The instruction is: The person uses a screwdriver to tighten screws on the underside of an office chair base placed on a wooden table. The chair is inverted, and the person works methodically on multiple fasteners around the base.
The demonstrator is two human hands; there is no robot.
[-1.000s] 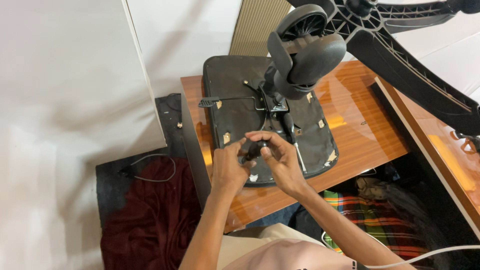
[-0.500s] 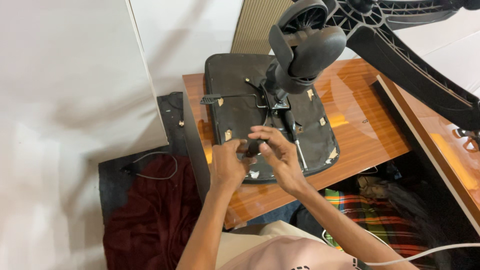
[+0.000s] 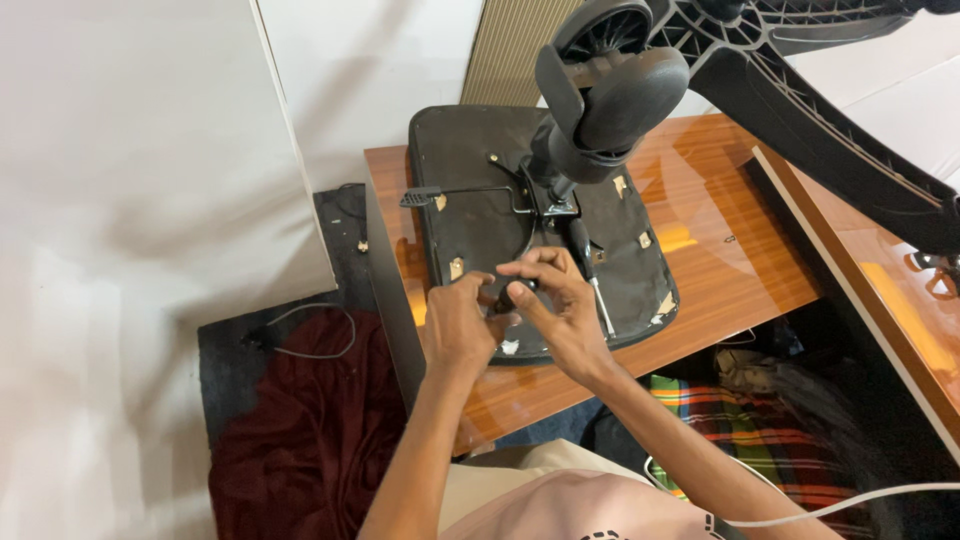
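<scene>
Chair seat [image 3: 480,215] (upturned on table [image 3: 730,250]): both hands [image 3: 515,310] pinch a small black part [image 3: 505,298].

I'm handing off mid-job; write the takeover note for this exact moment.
Left hand and right hand: both pinch a small dark part, too small to identify, over the near end of the upturned chair seat.
Seat lies underside-up on the wooden table; castor base points upward.
Screwdriver lies on the seat, right of the hands.
Done or left: cannot be judged from this view.
</scene>
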